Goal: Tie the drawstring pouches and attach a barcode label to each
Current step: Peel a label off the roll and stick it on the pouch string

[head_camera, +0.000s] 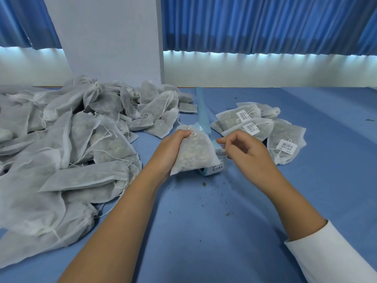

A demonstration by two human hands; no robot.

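Pouches of pale fabric lie heaped in a pile (61,139) across the left of the blue table (204,231), their strings loose. At the middle, the left hand (173,148) grips one filled pouch (195,152) by its gathered neck, fingers curled round the top, so that the bag hangs tilted over a label roll (210,170) lying on the table. A blue backing strip (202,111) runs from the roll away toward the far edge. The right hand (244,152) hovers just beside the pouch, fingers curled and thumb and forefinger drawn close together near the roll – whether they pinch anything cannot be told. To the right lie four labelled pouches (285,144), near one another and partly overlapping, each bearing a white barcode sticker. Dark crumbs (204,183) dot the table near the roll.
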